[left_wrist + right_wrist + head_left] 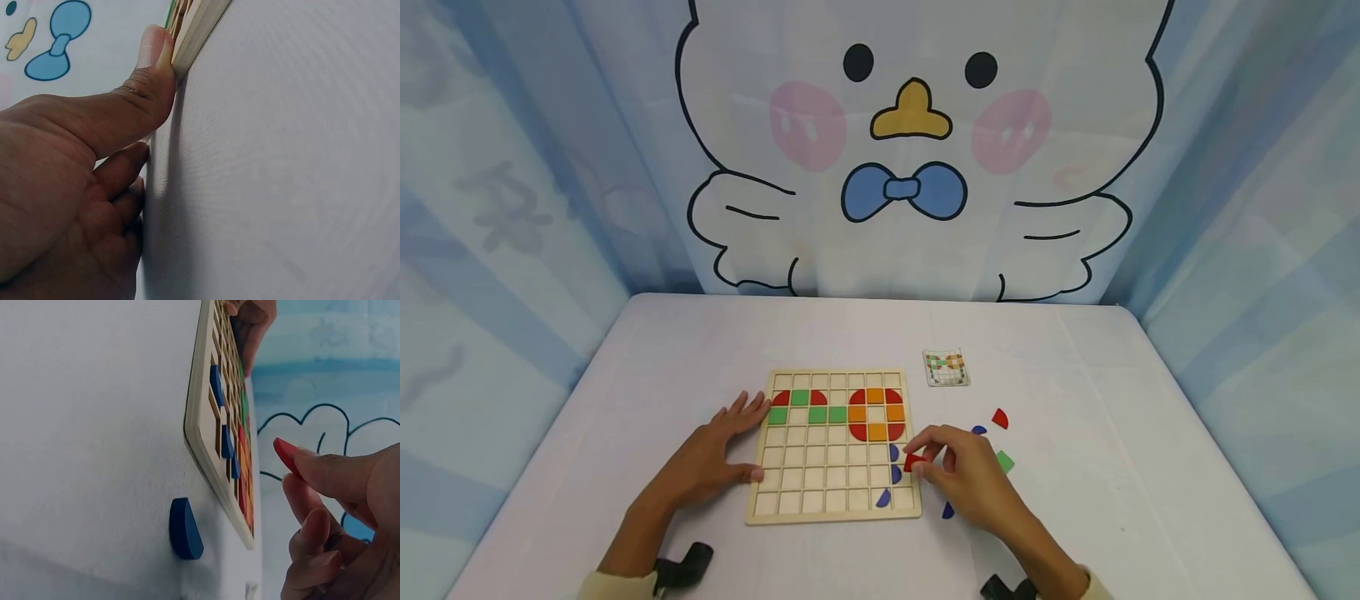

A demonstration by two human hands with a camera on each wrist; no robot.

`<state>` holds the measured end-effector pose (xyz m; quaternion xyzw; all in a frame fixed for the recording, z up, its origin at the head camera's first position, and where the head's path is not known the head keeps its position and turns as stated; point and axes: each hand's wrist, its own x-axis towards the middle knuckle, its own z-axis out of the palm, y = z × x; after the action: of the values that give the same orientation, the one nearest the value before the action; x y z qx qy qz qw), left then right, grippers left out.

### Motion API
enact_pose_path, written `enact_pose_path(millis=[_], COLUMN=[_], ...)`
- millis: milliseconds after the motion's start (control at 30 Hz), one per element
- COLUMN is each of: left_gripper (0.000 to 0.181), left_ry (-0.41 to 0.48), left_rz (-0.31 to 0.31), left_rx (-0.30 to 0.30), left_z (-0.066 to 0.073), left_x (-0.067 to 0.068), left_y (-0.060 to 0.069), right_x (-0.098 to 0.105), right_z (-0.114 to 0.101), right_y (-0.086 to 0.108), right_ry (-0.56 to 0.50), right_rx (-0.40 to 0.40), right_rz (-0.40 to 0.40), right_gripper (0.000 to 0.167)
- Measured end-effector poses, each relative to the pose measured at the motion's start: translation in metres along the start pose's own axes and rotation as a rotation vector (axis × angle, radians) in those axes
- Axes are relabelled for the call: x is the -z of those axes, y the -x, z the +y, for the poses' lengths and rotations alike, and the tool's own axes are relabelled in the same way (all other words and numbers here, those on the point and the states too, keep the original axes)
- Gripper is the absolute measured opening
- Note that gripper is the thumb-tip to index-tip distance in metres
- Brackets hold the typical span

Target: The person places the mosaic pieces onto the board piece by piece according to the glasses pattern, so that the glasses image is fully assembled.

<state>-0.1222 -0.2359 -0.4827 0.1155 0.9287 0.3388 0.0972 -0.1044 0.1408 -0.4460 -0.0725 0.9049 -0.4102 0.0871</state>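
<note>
A wooden grid board (835, 522) lies on the table, with red, green and orange pieces filling cells in its upper rows. My left hand (718, 450) rests along its left edge, and the thumb (153, 69) touches the rim in the left wrist view. Between thumb and fingertips, my right hand (966, 475) pinches a red piece (286, 453) just above the board's right edge. Several blue half-round pieces (893, 452) sit in the lower right cells, one of them (883, 498) tilted. The held piece's full outline is partly covered by my fingers.
Right of the board lie a red quarter-round piece (1000, 418), a green square (1004, 462) and blue pieces (948, 510). A small pattern card (946, 367) lies beyond the board's upper right corner. A printed curtain (910, 250) hangs behind the white table (700, 333).
</note>
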Motion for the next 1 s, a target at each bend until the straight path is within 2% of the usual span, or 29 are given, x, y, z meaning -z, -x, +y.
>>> enact_pose_path(millis=[333,767,1000], left_gripper=[0.11,0.109,0.109], left_ry=[-0.005,-0.001,0.0], left_rz=[0.004,0.001,0.002], left_rx=[-0.005,-0.007,-0.014], left_z=[0.002,0.001,0.002], left_x=[0.0,0.0,0.0], left_y=[0.0,0.001,0.001], right_x=[-0.019,-0.039,-0.05], right_z=[-0.016,-0.047,-0.061], right_y=[-0.011,-0.026,-0.038], right_ry=[0.037,-0.003,0.014], right_rx=[0.151,0.186,0.247], right_rz=[-0.083,-0.083,-0.082], right_gripper=[0.016,0.016,0.014])
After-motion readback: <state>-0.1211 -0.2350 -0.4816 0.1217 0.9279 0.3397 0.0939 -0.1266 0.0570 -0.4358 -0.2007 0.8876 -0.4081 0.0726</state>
